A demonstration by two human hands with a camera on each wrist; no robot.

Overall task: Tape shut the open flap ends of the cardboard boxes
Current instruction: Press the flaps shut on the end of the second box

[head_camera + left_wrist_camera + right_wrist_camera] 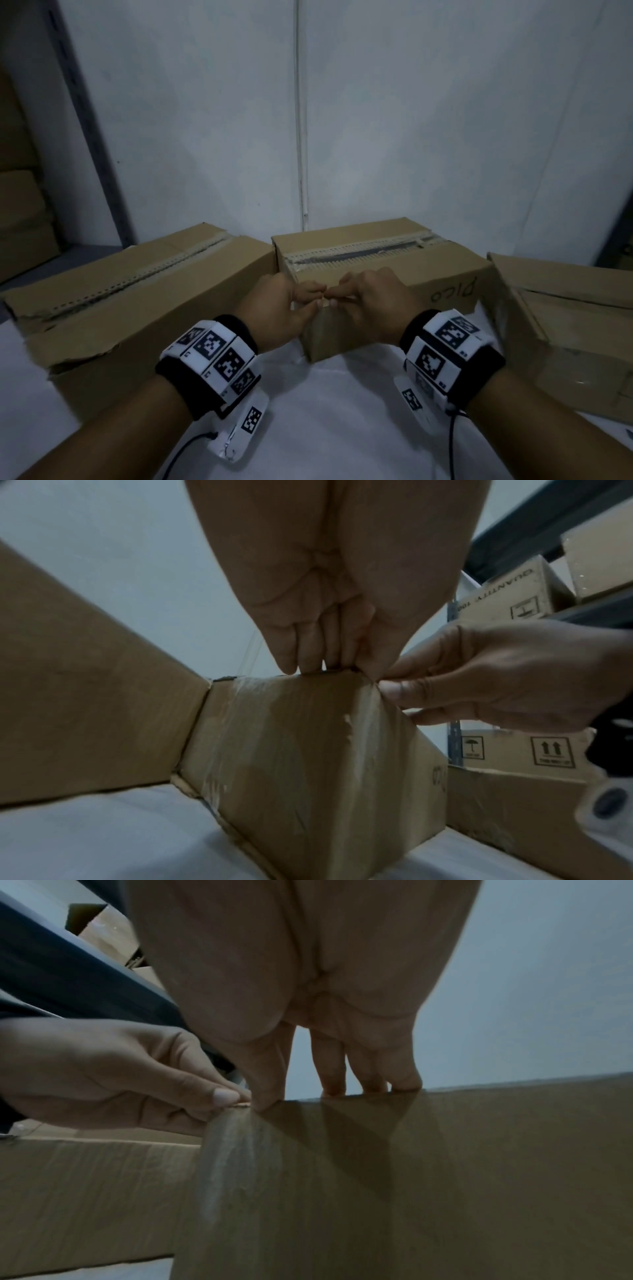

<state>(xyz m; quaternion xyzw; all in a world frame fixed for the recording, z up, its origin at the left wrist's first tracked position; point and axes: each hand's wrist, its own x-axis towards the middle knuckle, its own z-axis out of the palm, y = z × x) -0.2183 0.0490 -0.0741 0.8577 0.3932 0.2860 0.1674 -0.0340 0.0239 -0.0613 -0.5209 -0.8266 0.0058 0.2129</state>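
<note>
The middle cardboard box (pixel 387 270) stands on a white table (pixel 325 411), its top seam showing a dark gap. Shiny clear tape (pixel 369 723) runs down its near end face. Both hands meet at the box's near top corner. My left hand (pixel 313 295) rests its fingers on the top edge and pinches the tape end at the corner between thumb and forefinger (pixel 232 1096). My right hand (pixel 342 294) pinches the same spot from the other side (pixel 390 688), its other fingers (pixel 400 1080) lying on the box top.
A long cardboard box (pixel 137 291) lies to the left, touching the middle one. A third box (pixel 565 325) sits at the right. A white wall stands behind. Shelves with more cartons (pixel 514 599) are off to the right.
</note>
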